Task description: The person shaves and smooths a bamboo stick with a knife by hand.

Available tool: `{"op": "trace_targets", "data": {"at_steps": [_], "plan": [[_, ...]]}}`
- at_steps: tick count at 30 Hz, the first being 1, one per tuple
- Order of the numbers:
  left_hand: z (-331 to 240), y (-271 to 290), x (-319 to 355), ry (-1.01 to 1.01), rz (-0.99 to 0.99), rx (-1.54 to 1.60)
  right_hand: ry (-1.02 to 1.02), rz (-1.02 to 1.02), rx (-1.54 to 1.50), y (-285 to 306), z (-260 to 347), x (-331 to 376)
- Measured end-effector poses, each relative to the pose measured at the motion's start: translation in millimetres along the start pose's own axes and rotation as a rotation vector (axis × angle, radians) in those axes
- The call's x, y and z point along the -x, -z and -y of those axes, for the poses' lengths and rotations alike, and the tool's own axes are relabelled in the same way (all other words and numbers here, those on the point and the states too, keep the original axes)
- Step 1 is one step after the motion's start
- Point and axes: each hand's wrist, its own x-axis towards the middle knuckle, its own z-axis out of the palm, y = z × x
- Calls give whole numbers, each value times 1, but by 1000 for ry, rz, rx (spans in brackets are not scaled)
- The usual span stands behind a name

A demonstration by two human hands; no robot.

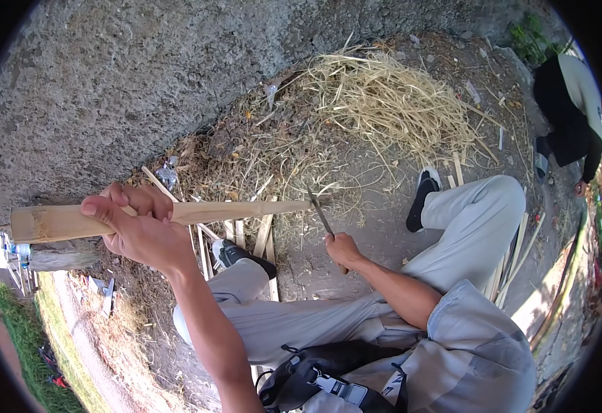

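My left hand (139, 227) is closed round a long split piece of bamboo (229, 211), held nearly level across the view. Its wide end sticks out to the left of my fist, and it narrows toward the right. My right hand (343, 250) grips a knife (322, 219) by its handle, with the dark blade pointing up and away from me. Near its tip, the blade crosses the narrow end of the bamboo; whether it is cutting in cannot be made out.
Beyond my feet lies a heap of pale shavings (397, 103), beside a rough wall (142, 76). Bamboo slats (264, 234) lie by my left shoe, and more strips (516, 265) beside my right leg. Another person (568, 103) is at the far right.
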Motion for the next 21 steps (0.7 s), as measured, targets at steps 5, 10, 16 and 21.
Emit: {"op": "trace_targets", "data": {"at_steps": [5,10,16,21], "plan": [[-18,-3,3,23,0,-28,354,-165,423,-22,-9,19],[-14,11,-10,-21,-87,-129,381,-122,432,-14,23,40],[-12,11,-19,-18,-192,-152,560,-164,337,-20,22,30],[-13,10,-18,17,-177,-117,269,-170,485,-21,-36,-11]]}}
